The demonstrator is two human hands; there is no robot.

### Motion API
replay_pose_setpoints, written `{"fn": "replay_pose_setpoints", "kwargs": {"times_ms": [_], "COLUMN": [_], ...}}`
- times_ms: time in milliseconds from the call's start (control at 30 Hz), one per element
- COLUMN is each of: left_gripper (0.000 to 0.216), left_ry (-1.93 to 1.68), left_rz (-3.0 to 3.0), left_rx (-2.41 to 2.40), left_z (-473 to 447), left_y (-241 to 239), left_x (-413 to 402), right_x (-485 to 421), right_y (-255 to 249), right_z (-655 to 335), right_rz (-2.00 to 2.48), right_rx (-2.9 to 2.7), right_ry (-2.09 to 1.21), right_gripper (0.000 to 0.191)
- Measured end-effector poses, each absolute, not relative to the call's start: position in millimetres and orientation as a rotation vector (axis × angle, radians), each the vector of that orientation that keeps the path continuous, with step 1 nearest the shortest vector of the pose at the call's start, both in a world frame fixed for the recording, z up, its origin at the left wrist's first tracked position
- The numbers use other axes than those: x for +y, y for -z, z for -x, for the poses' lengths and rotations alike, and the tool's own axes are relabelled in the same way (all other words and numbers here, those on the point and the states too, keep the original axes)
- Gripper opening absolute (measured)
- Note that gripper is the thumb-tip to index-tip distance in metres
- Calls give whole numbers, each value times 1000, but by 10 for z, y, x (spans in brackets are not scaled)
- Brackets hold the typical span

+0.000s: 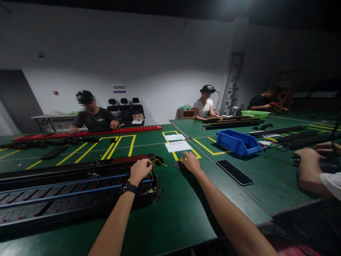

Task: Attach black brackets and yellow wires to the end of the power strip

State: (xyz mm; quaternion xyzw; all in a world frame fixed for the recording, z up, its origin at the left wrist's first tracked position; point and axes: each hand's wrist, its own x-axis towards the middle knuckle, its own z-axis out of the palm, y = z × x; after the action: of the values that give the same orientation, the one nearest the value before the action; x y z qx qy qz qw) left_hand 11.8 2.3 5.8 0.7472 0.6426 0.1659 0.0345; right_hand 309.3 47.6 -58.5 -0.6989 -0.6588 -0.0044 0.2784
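Long black power strips (66, 201) with rows of sockets, red dots and blue edging lie side by side across the left of the table. My left hand (140, 172), with a dark watch on its wrist, is over their right ends. Its fingers are curled together, and what they hold, if anything, is hidden. Loose wires and black connectors (157, 193) stick out beside and below that hand. My right hand (191, 162) reaches over the green table, its fingers slightly bent and apart, near a small dark flat piece (176, 164) and a white paper sheet (178, 146).
A phone (234, 172) and a blue bin (239, 143) are to the right. A co-worker's hands (309, 156) are at the right edge. Across the table, people sit by a red perforated rail (87, 132) and dark strips (231, 123). Yellow tape (132, 145) marks the tabletop.
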Motion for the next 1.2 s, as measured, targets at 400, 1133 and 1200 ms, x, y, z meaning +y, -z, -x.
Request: {"fn": "replay_pose_setpoints", "kwargs": {"times_ms": [400,1133,1200], "left_gripper": [25,25,26], "left_ry": [-485,-466,-468], "left_rz": [-2275,-2303,-2317], "left_rx": [1994,1969,1965], "left_z": [-124,-122,-121], "left_y": [-43,-69,-56], "left_x": [31,12,21], "right_x": [587,405,382], "right_y": [598,558,604], "right_z": [-3331,-2888,-2721], "right_rz": [1696,1372,1268], "right_rx": [-1873,-2135,-2124], "right_ry": [-324,-647,-615], "right_gripper": [32,67,68]}}
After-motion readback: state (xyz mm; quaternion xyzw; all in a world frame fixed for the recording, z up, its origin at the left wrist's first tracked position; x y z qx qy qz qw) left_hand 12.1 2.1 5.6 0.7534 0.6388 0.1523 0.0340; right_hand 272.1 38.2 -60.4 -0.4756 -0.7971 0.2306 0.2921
